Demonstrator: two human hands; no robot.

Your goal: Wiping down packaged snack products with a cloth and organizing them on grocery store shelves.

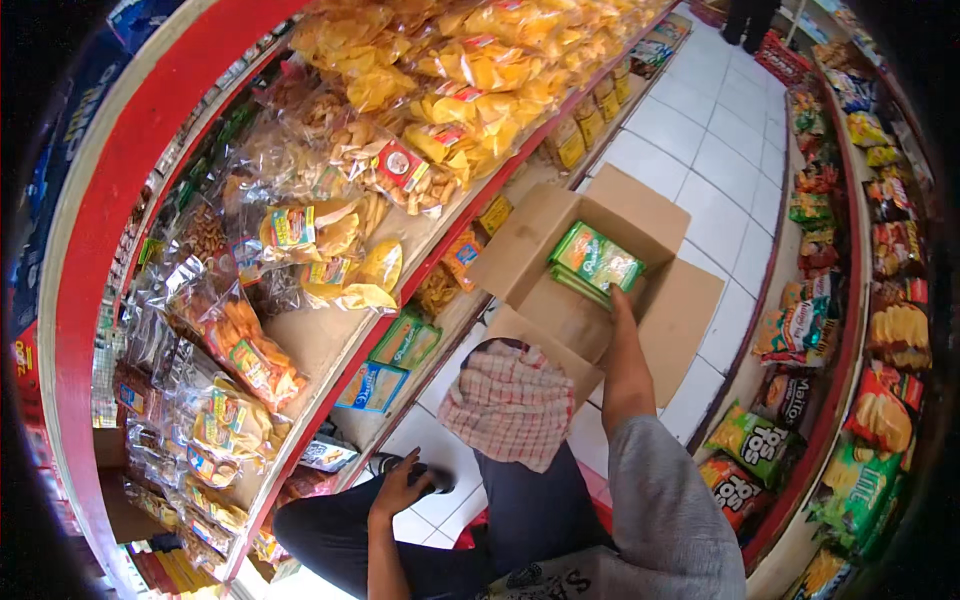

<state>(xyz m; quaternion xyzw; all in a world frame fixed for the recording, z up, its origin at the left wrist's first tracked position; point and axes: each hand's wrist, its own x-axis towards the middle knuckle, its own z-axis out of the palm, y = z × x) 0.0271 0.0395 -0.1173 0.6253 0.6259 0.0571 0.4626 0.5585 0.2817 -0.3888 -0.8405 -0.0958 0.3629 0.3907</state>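
An open cardboard box (pixel 551 311) sits on the floor before me with its flaps spread. Inside it lies a small stack of flat green plastic packets (pixel 596 255). My right hand (pixel 621 304) reaches into the box and grips the stack's near right edge; one digit shows on top, the other fingers are hidden. My left hand (pixel 405 484) hovers beside my bent left knee, fingers apart and holding nothing. A red-and-white checked cloth (pixel 510 401) is draped over my other knee, close to the box's near flap.
Bagged chips (pixel 480 67) crowd the red-edged shelf (pixel 330 330) on the left. Below it stand green packets (pixel 405 341) and blue packets (pixel 373 386). Snack bags (pixel 757 442) line the right shelf. Along the white-tiled aisle (pixel 712 142), a person's legs (pixel 750 22) stand near a red basket (pixel 784 58).
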